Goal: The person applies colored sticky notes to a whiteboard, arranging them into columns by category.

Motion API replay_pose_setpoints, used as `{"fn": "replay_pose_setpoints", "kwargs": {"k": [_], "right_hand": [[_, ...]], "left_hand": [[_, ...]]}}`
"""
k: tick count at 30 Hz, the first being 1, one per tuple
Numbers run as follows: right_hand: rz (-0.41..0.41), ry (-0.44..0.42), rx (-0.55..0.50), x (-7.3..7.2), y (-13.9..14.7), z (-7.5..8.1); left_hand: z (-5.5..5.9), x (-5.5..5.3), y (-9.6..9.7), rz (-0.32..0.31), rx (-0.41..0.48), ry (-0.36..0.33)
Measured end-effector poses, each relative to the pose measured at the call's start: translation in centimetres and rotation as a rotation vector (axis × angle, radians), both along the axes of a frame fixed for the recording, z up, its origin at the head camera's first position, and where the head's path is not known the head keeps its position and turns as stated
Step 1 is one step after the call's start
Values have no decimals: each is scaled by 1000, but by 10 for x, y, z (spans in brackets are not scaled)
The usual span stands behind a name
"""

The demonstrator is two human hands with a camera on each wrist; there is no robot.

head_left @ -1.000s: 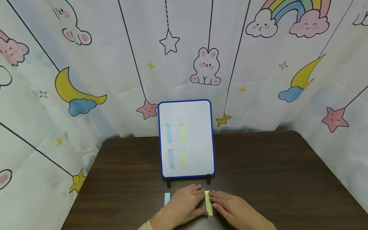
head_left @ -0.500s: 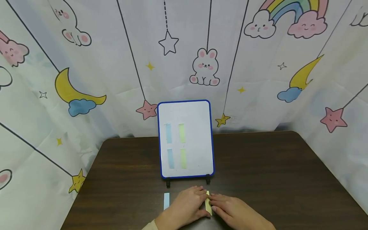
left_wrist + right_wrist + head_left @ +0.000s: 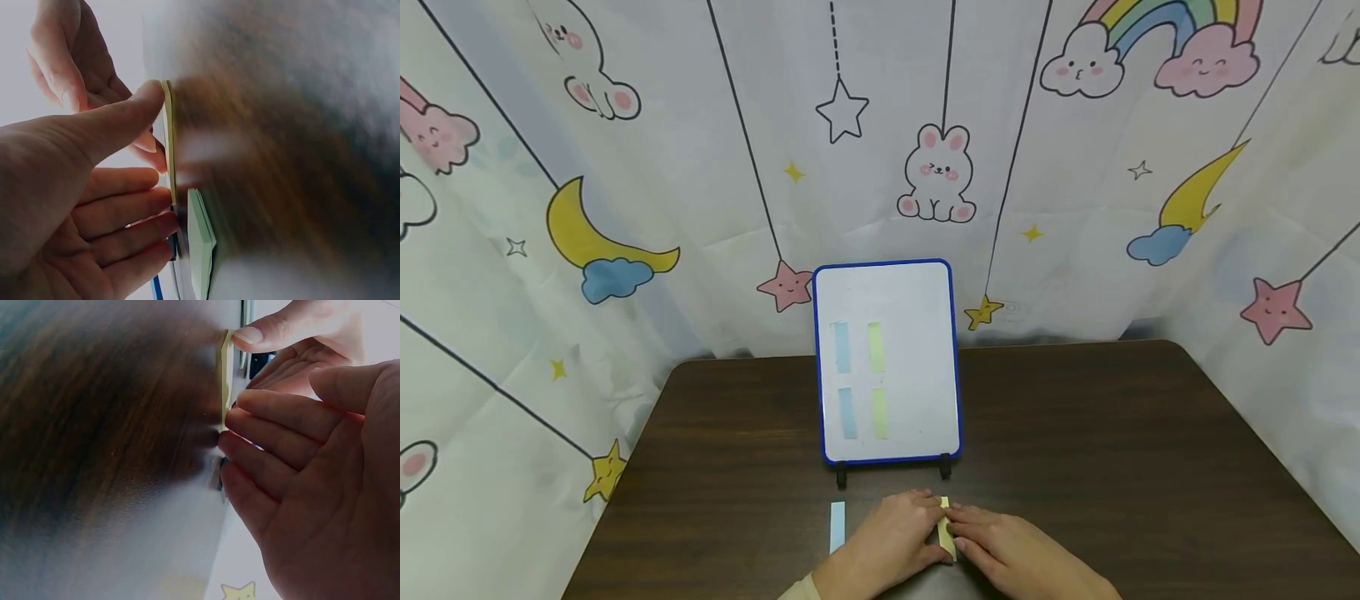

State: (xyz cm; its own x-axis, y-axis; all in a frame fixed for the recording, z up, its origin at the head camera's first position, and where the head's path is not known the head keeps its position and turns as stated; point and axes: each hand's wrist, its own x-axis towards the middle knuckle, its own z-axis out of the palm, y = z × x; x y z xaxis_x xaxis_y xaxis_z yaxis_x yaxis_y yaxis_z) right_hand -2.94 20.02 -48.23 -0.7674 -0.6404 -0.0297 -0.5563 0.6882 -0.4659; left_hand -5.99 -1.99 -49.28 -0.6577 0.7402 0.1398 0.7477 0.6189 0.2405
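Note:
A narrow yellow sticky-note pad (image 3: 947, 533) lies on the table between the two hands. My left hand (image 3: 886, 537) arches on its left side, thumb tip on the near end and fingertips by the far end. In the left wrist view, that thumb presses the pad's end while the fingers stay extended. My right hand (image 3: 1018, 550) touches the pad's right edge with fairly straight fingertips, its palm facing the pad. A light green pad (image 3: 200, 244) stands near the left fingers; in the head view the left hand hides it.
Left of the left hand lies a light blue strip pad (image 3: 837, 525), partly covered. Behind the hands stands a blue-framed whiteboard (image 3: 917, 358) on black feet, bearing two blue strips (image 3: 842, 348) and two green strips (image 3: 877, 348). A patterned curtain (image 3: 715, 167) borders the dark wooden table (image 3: 1075, 442).
My left hand has slid slightly right and nearer, covering more of the yellow pad and showing more of the blue one. The right hand keeps nearly the same place.

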Motion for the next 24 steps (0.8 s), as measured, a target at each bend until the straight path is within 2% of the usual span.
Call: {"fn": "replay_pose_setpoints", "kwargs": {"k": [6, 10, 14, 18, 24], "right_hand": [[-17, -43, 5, -1, 0, -1], [-35, -63, -7, -2, 0, -1], [-43, -30, -52, -4, -1, -2], [-50, 19, -87, -4, -2, -1], [-78, -31, -90, -4, -2, 2]], "left_hand": [[2, 2, 2, 35, -5, -20], [3, 2, 2, 35, 6, 19], [4, 2, 3, 45, 12, 47], [4, 1, 3, 62, 34, 41], [1, 1, 2, 52, 67, 79]]}}
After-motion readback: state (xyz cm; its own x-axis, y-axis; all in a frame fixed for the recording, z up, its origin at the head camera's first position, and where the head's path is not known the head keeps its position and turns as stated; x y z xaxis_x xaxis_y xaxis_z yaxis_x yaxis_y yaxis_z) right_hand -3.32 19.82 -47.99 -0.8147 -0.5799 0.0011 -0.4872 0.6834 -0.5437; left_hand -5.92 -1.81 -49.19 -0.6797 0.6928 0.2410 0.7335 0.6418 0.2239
